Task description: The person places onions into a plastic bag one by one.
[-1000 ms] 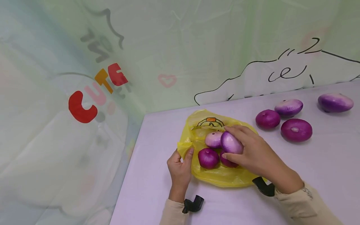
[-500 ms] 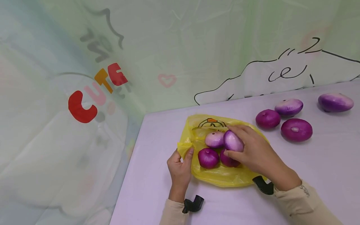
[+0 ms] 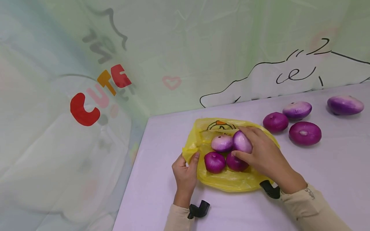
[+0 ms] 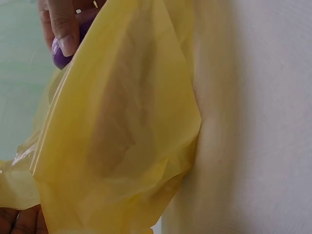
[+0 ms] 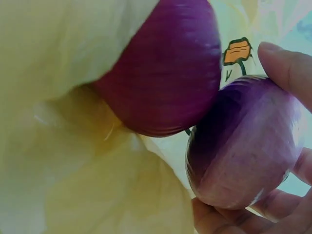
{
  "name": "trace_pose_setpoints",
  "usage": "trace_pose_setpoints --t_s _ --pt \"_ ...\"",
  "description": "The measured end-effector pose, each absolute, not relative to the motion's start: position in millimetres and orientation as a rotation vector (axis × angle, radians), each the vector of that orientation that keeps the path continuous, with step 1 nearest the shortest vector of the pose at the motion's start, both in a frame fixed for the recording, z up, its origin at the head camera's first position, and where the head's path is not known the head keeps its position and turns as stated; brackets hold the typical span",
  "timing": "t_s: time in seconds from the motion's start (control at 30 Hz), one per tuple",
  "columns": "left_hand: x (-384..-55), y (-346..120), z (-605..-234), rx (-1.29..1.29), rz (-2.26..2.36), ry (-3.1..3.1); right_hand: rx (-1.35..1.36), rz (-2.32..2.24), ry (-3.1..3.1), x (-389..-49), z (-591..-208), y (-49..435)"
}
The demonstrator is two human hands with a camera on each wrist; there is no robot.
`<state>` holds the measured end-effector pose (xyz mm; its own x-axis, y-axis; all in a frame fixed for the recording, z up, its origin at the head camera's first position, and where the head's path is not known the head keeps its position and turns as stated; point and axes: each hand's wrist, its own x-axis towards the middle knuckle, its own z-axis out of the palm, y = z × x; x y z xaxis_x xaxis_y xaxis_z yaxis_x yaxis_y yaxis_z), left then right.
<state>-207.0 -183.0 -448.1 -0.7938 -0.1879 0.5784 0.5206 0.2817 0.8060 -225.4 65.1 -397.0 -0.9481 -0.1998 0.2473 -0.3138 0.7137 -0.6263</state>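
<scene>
A yellow plastic bag (image 3: 231,183) lies on the table with its mouth spread. My left hand (image 3: 186,173) pinches the bag's left edge between thumb and fingers. In my right hand (image 3: 267,157) is a purple-and-white onion (image 3: 241,141), gripped at the bag's mouth; the right wrist view shows fingers and thumb around this onion (image 5: 248,151). Beside it sits another pale onion (image 3: 222,143). Two dark purple onions (image 3: 215,162) are in front, the right one (image 3: 237,162) partly covered by my right thumb. Yellow film fills most of the left wrist view.
To the right on the white table (image 3: 231,211) are two dark purple onions (image 3: 275,122) and two purple-and-white ones (image 3: 297,110), one of these farther right. A printed curtain (image 3: 173,57) rises behind the table and at its left.
My right hand has moved slightly right, holding the pale onion. The bag's upper edge has dropped a little and its right side spreads farther right. My left hand has stayed in place.
</scene>
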Motion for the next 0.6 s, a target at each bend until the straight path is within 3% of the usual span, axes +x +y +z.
trace_pose_setpoints --t_s 0.6 --pt "-206.6 -180.1 -447.8 -0.251 -1.614 -1.964 0.328 1.022 -2.830 -229.0 -403.1 64.9"
